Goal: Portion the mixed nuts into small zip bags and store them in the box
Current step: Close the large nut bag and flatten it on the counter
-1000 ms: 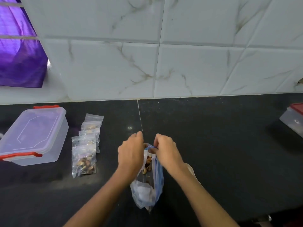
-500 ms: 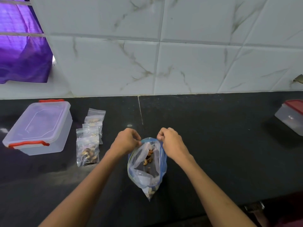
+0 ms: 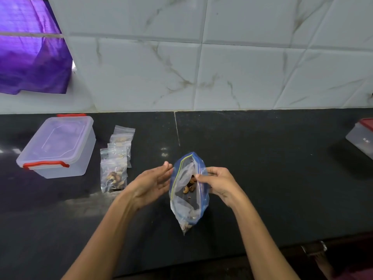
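Observation:
A large clear zip bag [image 3: 186, 201] with a blue rim stands open on the black counter [image 3: 262, 178], a few mixed nuts [image 3: 189, 185] showing inside. My right hand [image 3: 219, 183] pinches its right rim. My left hand [image 3: 150, 183] is off the bag, palm turned toward it, fingers straight beside the left rim. Several small filled zip bags [image 3: 116, 158] lie in an overlapping row to the left. Further left stands the clear plastic box [image 3: 57, 146], lid on, with red latches.
A second clear container [image 3: 361, 138] with a red lid sits at the counter's far right edge. A tiled wall [image 3: 201, 67] rises behind the counter. Purple cloth [image 3: 30, 57] hangs at the top left. The counter's front edge runs below my forearms.
My left hand has let go of the big bag's rim and opened. The bag's mouth now gapes wider, held only by my right hand.

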Available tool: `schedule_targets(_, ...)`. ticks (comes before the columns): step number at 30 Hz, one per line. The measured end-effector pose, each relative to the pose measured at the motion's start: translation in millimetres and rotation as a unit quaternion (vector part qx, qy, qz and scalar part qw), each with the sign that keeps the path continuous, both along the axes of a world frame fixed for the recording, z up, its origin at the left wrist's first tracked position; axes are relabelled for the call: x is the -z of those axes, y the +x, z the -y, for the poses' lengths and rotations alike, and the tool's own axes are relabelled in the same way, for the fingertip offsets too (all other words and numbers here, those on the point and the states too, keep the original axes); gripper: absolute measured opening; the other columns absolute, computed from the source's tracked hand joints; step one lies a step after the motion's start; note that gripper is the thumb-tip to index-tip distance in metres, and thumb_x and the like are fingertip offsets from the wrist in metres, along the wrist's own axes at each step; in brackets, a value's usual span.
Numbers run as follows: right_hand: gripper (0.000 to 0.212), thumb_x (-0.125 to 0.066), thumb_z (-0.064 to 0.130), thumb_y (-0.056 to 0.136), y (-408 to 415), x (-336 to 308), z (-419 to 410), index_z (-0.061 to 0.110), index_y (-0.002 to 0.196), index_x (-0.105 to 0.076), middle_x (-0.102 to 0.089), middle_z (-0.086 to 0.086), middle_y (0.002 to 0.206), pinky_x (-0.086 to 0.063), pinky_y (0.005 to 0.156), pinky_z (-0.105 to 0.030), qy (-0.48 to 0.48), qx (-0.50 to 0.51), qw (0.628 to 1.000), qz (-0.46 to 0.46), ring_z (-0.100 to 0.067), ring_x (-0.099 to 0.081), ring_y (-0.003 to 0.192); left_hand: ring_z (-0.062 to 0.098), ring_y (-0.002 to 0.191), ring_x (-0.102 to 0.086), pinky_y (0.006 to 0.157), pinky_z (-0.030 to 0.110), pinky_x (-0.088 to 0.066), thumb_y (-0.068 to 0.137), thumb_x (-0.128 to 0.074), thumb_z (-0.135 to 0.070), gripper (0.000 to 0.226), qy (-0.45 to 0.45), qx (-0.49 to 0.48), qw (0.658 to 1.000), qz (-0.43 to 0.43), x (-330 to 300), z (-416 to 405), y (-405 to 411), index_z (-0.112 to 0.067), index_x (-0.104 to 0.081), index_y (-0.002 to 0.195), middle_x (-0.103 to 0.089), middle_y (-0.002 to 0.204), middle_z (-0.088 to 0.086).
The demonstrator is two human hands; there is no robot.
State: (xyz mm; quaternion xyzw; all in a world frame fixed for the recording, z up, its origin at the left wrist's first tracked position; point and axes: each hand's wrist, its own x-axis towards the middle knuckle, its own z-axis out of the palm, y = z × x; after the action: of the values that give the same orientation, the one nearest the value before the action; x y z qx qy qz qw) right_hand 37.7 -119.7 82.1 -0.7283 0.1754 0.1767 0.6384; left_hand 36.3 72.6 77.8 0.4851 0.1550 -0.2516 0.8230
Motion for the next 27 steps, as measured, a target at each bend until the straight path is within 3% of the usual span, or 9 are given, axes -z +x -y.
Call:
schedule_targets(2, 0.014, -0.072, 0.003, 0.079, -3.0, 2.6, -7.8, 0.013, 0.088, -0.068, -0.071, -0.005, 0.083, -0.058, 0.072, -0.031, -0.024, 0.032, 0.999, 0.035, -0.018, -0.069, 0.079, 0.015, 0.087, -0.068, 0.078, 0.027, -0.057, 0.077, -0.062, -0.016, 0.031, -0.01, 0.05, 0.998, 0.023, 6.9, -4.5, -6.7, -0.008, -0.065, 0.106, -0.071, 0.096, 0.005)
schedule_targets(5, 0.018, -0.067, 0.002, 0.08, -7.5, 3.7, -17.5, 0.019, 0.078, -0.064, -0.066, 0.006, 0.071, -0.052, 0.061, -0.019, -0.136, 0.075, 0.979, 0.135, -0.009, -0.065, 0.069, 0.013, 0.078, -0.071, 0.068, 0.023, -0.058, 0.081, -0.059, 0.004, 0.026, 0.015, 0.068, 0.996, 0.062, 8.6, -1.8, -14.6, -0.006, -0.064, 0.104, -0.073, 0.086, 0.004)
schedule_targets(10, 0.007, -0.062, 0.014, 0.089, -14.0, 1.8, -24.6, 0.019, 0.093, -0.063, -0.058, 0.015, 0.073, -0.039, 0.052, -0.009, -0.198, 0.11, 0.951, 0.211, 0.0, -0.059, 0.069, 0.013, 0.076, -0.07, 0.071, 0.024, -0.058, 0.084, -0.052, 0.018, 0.034, 0.052, 0.018, 0.991, 0.123, 10.7, 8.5, -24.2, -0.006, -0.062, 0.106, -0.073, 0.082, 0.003)
schedule_targets(15, 0.033, -0.076, 0.017, 0.079, -15.9, -15.6, -4.0, 0.02, 0.105, -0.056, -0.063, 0.006, 0.088, -0.051, 0.067, -0.023, -0.076, 0.008, 0.995, 0.059, -0.005, -0.061, 0.078, 0.017, 0.088, -0.071, 0.07, 0.024, -0.058, 0.073, -0.056, 0.017, 0.049, -0.054, -0.045, 0.992, 0.105, 17.7, 12.0, -35.8, -0.005, -0.058, 0.117, -0.072, 0.104, 0.012)
schedule_targets(17, 0.033, -0.077, 0.007, 0.076, -17.7, -20.4, 5.6, 0.013, 0.104, -0.059, -0.065, 0.001, 0.087, -0.056, 0.073, -0.031, -0.063, -0.054, 0.996, -0.013, -0.011, -0.064, 0.078, 0.017, 0.087, -0.072, 0.069, 0.023, -0.057, 0.077, -0.054, 0.02, 0.047, -0.052, -0.057, 0.992, 0.1, 19.3, 13.4, -38.1, -0.004, -0.058, 0.117, -0.073, 0.101, 0.011)
schedule_targets(19, 0.025, -0.075, 0.0, 0.076, -21.2, -17.9, 7.6, 0.008, 0.095, -0.062, -0.067, -0.003, 0.082, -0.057, 0.065, -0.031, -0.066, -0.061, 0.995, -0.035, -0.013, -0.066, 0.072, 0.015, 0.082, -0.072, 0.065, 0.022, -0.057, 0.081, -0.053, 0.02, 0.04, -0.033, -0.082, 0.992, 0.09, 20.0, 17.9, -38.8, -0.004, -0.059, 0.112, -0.074, 0.093, 0.01)
schedule_targets(22, 0.02, -0.073, -0.002, 0.076, -27.5, -5.0, 3.0, 0.015, 0.08, -0.064, -0.066, 0.001, 0.075, -0.059, 0.062, -0.031, -0.166, 0.03, 0.985, 0.044, -0.011, -0.066, 0.067, 0.015, 0.073, -0.071, 0.057, 0.021, -0.055, 0.082, -0.061, 0.014, 0.029, 0.095, -0.146, 0.979, 0.102, 19.3, 25.3, -38.4, -0.007, -0.063, 0.1, -0.072, 0.089, 0.008)
schedule_targets(25, 0.024, -0.066, -0.005, 0.079, -31.8, 3.0, 2.5, 0.019, 0.077, -0.058, -0.061, 0.003, 0.074, -0.057, 0.055, -0.027, -0.278, 0.129, 0.937, 0.168, -0.01, -0.063, 0.063, 0.013, 0.075, -0.064, 0.062, 0.02, -0.051, 0.081, -0.062, 0.01, 0.029, 0.386, -0.236, 0.871, 0.192, 22.5, 22.9, -35.3, -0.018, -0.064, 0.089, -0.067, 0.087, -0.002)
schedule_targets(27, 0.029, -0.064, -0.004, 0.082, -32.2, 4.6, 3.0, 0.022, 0.08, -0.051, -0.058, 0.001, 0.084, -0.057, 0.053, -0.031, -0.29, 0.135, 0.93, 0.178, -0.013, -0.063, 0.065, 0.013, 0.076, -0.061, 0.066, 0.022, -0.05, 0.083, -0.058, 0.009, 0.028, 0.439, -0.27, 0.823, 0.237, 18.8, 25.6, -36.9, -0.017, -0.061, 0.093, -0.062, 0.087, -0.01)
